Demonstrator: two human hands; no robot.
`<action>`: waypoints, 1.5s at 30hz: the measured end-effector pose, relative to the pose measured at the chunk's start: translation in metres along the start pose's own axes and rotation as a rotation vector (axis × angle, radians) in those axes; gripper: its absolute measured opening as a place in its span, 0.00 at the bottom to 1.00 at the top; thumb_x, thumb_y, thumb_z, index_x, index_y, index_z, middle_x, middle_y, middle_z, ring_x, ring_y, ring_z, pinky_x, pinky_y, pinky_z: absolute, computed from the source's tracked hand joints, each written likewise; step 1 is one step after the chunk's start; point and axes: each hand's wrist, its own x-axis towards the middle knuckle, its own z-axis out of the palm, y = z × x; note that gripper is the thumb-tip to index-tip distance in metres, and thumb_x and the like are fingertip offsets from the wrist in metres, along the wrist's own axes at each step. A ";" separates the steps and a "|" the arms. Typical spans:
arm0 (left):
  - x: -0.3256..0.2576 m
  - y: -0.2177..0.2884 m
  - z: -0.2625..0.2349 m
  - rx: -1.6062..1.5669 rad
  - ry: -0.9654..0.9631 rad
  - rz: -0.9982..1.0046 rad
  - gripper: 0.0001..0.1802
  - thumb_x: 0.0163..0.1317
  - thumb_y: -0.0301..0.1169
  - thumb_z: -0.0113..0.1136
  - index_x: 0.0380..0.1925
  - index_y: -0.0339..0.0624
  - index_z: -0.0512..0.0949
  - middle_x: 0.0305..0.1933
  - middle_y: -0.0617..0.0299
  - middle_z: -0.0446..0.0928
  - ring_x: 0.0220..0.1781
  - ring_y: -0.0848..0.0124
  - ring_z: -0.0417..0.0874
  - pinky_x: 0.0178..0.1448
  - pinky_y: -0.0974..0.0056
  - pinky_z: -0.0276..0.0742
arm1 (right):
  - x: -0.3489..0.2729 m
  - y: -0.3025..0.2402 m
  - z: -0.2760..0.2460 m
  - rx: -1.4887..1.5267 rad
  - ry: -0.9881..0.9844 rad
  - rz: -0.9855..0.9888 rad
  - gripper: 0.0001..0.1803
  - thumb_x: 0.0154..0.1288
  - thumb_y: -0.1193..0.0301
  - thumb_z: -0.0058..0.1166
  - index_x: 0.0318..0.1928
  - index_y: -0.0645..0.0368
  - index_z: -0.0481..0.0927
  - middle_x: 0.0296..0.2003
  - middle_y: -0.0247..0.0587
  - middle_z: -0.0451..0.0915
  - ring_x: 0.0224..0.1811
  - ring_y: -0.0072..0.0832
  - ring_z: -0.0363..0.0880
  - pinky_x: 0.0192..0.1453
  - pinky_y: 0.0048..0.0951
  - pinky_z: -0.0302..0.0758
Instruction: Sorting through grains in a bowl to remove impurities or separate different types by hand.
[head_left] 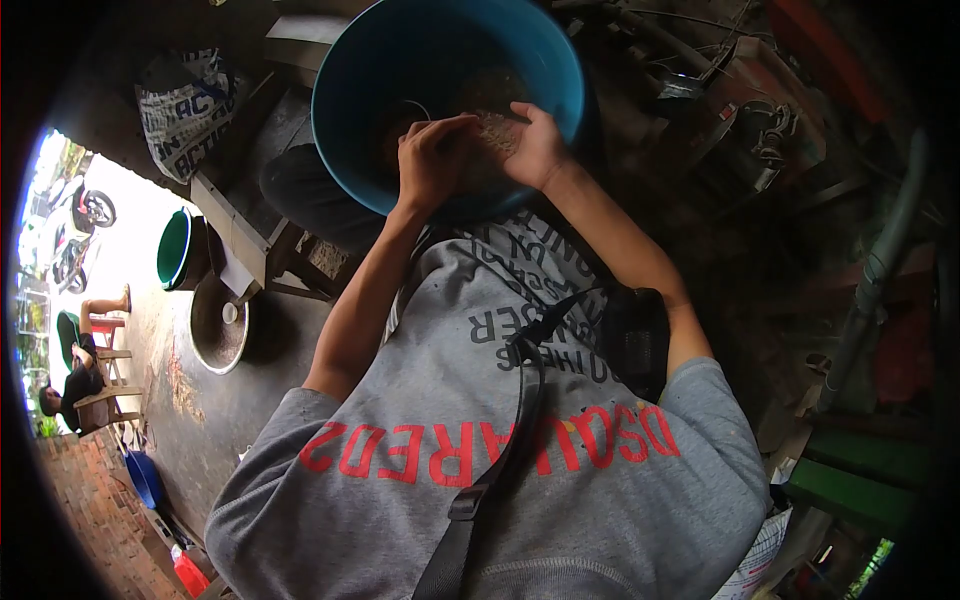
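Both of my hands are inside a blue tub (556, 70), over its near side. My right hand (537, 152) is turned palm up and cupped, with its thumb held apart. A small heap of pale grains (497, 133) lies across its palm and fingers. Beside it, my left hand (430, 165) is closed, its fingers bent and their tips near the grains. What it holds, if anything, is hidden. A thin curved wire (418, 106) shows just past the left knuckles. The tub's bottom is dark, with loose material that I cannot make out clearly.
Left of the tub are a low bench (225, 215), a printed sack (187, 115), a green bucket (174, 250) and a round basin (215, 325). Metal machinery (765, 125) stands close on the right. A person (82, 385) sits on the far left, near parked motorcycles (75, 235).
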 end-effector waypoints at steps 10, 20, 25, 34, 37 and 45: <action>0.001 0.001 0.002 0.021 -0.029 -0.007 0.11 0.60 0.35 0.71 0.44 0.57 0.90 0.44 0.66 0.89 0.49 0.62 0.84 0.59 0.57 0.71 | 0.003 -0.003 -0.006 0.067 -0.117 0.035 0.31 0.76 0.55 0.38 0.63 0.72 0.73 0.61 0.61 0.80 0.64 0.49 0.80 0.72 0.46 0.74; 0.000 0.003 0.005 0.091 -0.021 0.053 0.12 0.59 0.33 0.73 0.44 0.54 0.91 0.44 0.63 0.90 0.47 0.63 0.87 0.56 0.60 0.76 | 0.001 -0.003 -0.003 0.022 -0.066 -0.025 0.33 0.75 0.54 0.39 0.63 0.71 0.74 0.60 0.59 0.81 0.64 0.47 0.81 0.72 0.42 0.74; -0.002 -0.001 0.009 0.067 -0.034 0.033 0.11 0.59 0.35 0.73 0.43 0.55 0.92 0.43 0.65 0.90 0.48 0.63 0.86 0.59 0.59 0.72 | 0.000 -0.003 0.000 -0.042 -0.051 -0.028 0.33 0.75 0.53 0.40 0.64 0.71 0.74 0.60 0.59 0.81 0.63 0.46 0.81 0.72 0.42 0.74; -0.001 0.003 0.009 0.185 -0.063 0.043 0.08 0.62 0.34 0.69 0.41 0.52 0.90 0.42 0.62 0.89 0.47 0.62 0.86 0.57 0.57 0.72 | -0.002 -0.004 -0.001 -0.042 -0.053 -0.014 0.35 0.73 0.52 0.41 0.64 0.72 0.74 0.60 0.59 0.81 0.63 0.47 0.81 0.72 0.42 0.74; 0.001 0.001 0.007 0.083 -0.031 0.026 0.09 0.62 0.31 0.68 0.43 0.50 0.89 0.42 0.60 0.89 0.46 0.60 0.87 0.55 0.57 0.76 | -0.002 -0.002 0.000 -0.017 -0.045 -0.020 0.34 0.74 0.53 0.41 0.65 0.72 0.73 0.61 0.60 0.81 0.63 0.48 0.80 0.73 0.44 0.74; -0.002 -0.008 0.008 -0.228 0.187 -0.240 0.12 0.62 0.26 0.68 0.46 0.50 0.88 0.45 0.61 0.88 0.46 0.58 0.87 0.52 0.57 0.79 | -0.003 -0.001 -0.001 0.044 -0.054 -0.010 0.31 0.76 0.56 0.39 0.63 0.72 0.73 0.61 0.63 0.79 0.65 0.54 0.79 0.75 0.50 0.72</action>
